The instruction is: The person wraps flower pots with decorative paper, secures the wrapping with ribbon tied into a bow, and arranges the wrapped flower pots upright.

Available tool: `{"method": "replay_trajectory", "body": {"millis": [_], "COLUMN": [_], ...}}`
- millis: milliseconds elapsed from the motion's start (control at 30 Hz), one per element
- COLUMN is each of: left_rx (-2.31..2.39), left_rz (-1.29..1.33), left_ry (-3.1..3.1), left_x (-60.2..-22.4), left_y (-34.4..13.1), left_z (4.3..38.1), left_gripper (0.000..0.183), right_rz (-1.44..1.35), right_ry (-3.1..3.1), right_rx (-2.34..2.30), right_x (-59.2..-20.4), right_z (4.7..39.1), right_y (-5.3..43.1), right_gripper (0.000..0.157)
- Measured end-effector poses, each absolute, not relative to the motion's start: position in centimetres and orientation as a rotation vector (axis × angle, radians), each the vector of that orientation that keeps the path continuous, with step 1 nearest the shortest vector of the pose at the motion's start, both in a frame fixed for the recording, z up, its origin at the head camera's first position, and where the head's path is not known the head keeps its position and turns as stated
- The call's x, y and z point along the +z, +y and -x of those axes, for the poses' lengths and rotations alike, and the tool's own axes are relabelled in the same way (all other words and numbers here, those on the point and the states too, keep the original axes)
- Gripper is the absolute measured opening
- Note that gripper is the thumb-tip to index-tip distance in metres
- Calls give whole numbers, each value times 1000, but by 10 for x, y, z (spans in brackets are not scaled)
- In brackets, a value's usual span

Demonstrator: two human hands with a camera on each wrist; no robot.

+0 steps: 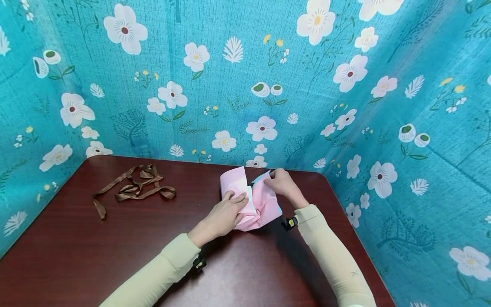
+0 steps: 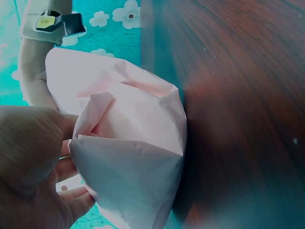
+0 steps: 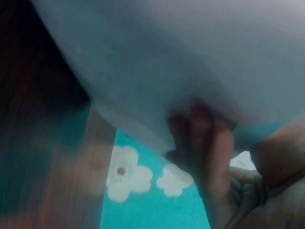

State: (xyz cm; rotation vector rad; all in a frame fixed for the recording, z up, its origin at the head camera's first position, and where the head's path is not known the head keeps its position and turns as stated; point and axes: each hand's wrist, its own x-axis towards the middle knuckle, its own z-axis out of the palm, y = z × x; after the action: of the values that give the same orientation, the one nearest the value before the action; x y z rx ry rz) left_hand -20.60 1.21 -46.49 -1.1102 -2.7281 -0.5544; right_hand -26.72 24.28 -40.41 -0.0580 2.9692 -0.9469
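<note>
Crumpled pink wrapping paper [image 1: 262, 198] with a light blue reverse side stands gathered and folded near the far edge of the table. A small dark bit shows between its folds; whatever is inside is hidden. My left hand [image 1: 226, 213] holds the near left side, fingers spread over a fold; in the left wrist view the paper [image 2: 133, 167] lies against its thumb and fingers. At the far right, my right hand [image 1: 283, 185] pinches a raised corner. In the blurred right wrist view, the right hand's fingers [image 3: 209, 148] curl at the edge of the paper [image 3: 157, 62].
A tangled brown ribbon [image 1: 140, 185] lies on the left part of the dark wooden table [image 1: 153, 243]. A blue flowered cloth [image 1: 238, 85] hangs behind the table and along its sides. Small black devices sit at both wrists.
</note>
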Motion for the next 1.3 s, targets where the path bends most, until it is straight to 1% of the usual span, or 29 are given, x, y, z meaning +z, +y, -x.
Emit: {"method": "replay_trajectory", "body": {"millis": [133,333,767,1000,1100,1167,1300], "left_rx": [-539,-511,-596,-603,-602,-632,-806], "left_rz": [1115,1120,1164,1207,1247,1268,1209], "left_ry": [-2730,-2717,-2670,-2640,-2630,-2604,-2535], "left_x": [-465,-465,-467,-468,-468,-468,-470], "left_y": [11,11,9,7,5,5,3], "left_z": [205,206,208,210,212,215,221], "left_gripper": [46,47,48,48,49,47,43], "right_rz": [73,82,226,309,341,348,340], "right_ry": [2986,3048,3120,3139,3143,3131,3109], "right_rx": [-958,-942,-836,-794,-779,-779,-787], "right_x": [-405,-402,-393,-391,-393,-394,-395], "right_z": [269,271,270,267,266,266,265], "right_y": [247,241,203,185,180,177,172], "right_gripper": [42,45,48,53,52,49,46]}}
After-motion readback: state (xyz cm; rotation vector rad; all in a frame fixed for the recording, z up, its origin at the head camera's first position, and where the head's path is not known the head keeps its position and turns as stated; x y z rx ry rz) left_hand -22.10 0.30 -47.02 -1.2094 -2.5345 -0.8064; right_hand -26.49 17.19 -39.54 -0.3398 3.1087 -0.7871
